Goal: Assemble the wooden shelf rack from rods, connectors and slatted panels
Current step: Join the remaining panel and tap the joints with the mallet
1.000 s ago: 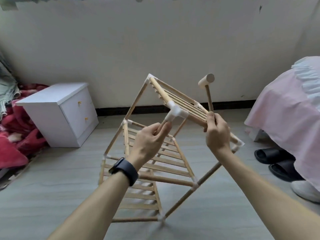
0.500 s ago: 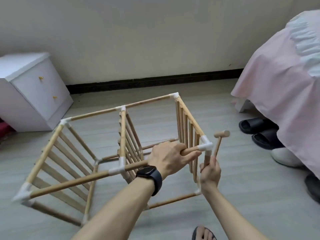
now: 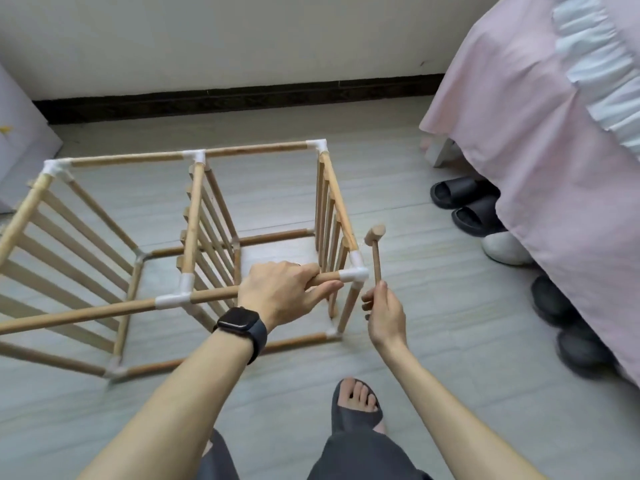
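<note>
Fingers (image 3: 301,270) of the left hand (image 3: 280,292) clasped the near top rod (image 3: 214,295) of the rack (image 3: 194,209), which rested on the floor (image 3: 433,306); the right hand (image 3: 384,317) gripped a small mallet (image 3: 376,258), head up, just beside the white corner connector (image 3: 353,273).

Left hand (image 3: 280,292): forearm extended forward, fingers (image 3: 298,271) curled over a wooden rod (image 3: 207,296). Right hand (image 3: 385,315): just beside the left, gripping the lower handle of a small wooden mallet (image 3: 376,252) held upright.
</note>
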A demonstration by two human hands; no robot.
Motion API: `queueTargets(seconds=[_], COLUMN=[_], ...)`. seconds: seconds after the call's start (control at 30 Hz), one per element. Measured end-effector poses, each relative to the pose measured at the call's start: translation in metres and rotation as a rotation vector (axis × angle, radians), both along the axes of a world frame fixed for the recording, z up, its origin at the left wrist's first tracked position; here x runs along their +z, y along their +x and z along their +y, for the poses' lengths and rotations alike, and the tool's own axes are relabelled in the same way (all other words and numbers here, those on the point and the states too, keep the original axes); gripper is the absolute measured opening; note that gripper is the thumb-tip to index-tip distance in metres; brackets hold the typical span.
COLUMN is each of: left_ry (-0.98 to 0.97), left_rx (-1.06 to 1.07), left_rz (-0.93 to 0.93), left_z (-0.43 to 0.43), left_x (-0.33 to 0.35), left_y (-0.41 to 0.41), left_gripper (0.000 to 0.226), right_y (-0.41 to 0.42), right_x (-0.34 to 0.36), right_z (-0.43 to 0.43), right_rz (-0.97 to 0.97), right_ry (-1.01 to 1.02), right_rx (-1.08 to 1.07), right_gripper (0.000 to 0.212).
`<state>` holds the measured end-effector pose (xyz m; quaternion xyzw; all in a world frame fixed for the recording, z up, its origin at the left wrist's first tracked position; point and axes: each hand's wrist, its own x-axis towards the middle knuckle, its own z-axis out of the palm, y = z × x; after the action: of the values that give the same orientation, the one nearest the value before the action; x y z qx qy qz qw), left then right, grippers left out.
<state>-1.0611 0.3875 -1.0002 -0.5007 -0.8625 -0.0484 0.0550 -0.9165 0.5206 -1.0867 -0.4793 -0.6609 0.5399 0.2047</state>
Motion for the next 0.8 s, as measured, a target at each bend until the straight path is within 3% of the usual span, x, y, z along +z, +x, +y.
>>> queueTargets(seconds=[0.2, 0.27, 0.3, 0.4, 0.5, 0.6, 0.67, 0.73, 0.8], left_ry=[0.059, 0.060, 0.060, 0.020, -0.006, 0.010, -0.001, -0.015, -0.024], left_rx=[-0.032, -0.011, 0.011, 0.056, 0.064, 0.070, 0.075, 0.079, 0.085], left_rz=[0.095, 0.118, 0.116, 0.043, -0.035, -0.054, -0.063, -0.076, -0.086], left_z=[0.001, 0.000, -0.001, 0.000, 0.000, 0.000, 0.000, 0.000, 0.001], left_x=[-0.005, -0.007, -0.008, -0.007, -0.004, -0.004, -0.003, -0.002, -0.002], left_y=[0.010, 0.013, 0.015, 0.016, 0.015, 0.016, 0.016, 0.016, 0.016], left_gripper=[0.056, 0.058, 0.058, 0.055, 0.051, 0.051, 0.051, 0.051, 0.052], right_y=[0.079, 0.095, 0.101, 0.103, 0.095, 0.088, 0.074, 0.054, 0.035], right_x=[0.062, 0.084, 0.095, 0.125, 0.150, 0.171, 0.185, 0.196, 0.200], right_z=[0.008, 0.009, 0.010, 0.013, 0.012, 0.016, 0.017, 0.015, 0.017], right_rz=[-0.004, 0.005, 0.024, 0.144, 0.265, 0.412, 0.391, 0.299, 0.244], right_ry=[0.345, 0.386, 0.369, 0.185, 0.024, -0.074, 0.109, 0.440, 0.661], right_rx=[0.158, 0.199, 0.226, 0.272, 0.361, 0.539, 0.529, 0.359, 0.186], right_gripper=[0.035, 0.021, 0.012, 0.024, 0.016, 0.043, 0.038, 0.023, 0.043])
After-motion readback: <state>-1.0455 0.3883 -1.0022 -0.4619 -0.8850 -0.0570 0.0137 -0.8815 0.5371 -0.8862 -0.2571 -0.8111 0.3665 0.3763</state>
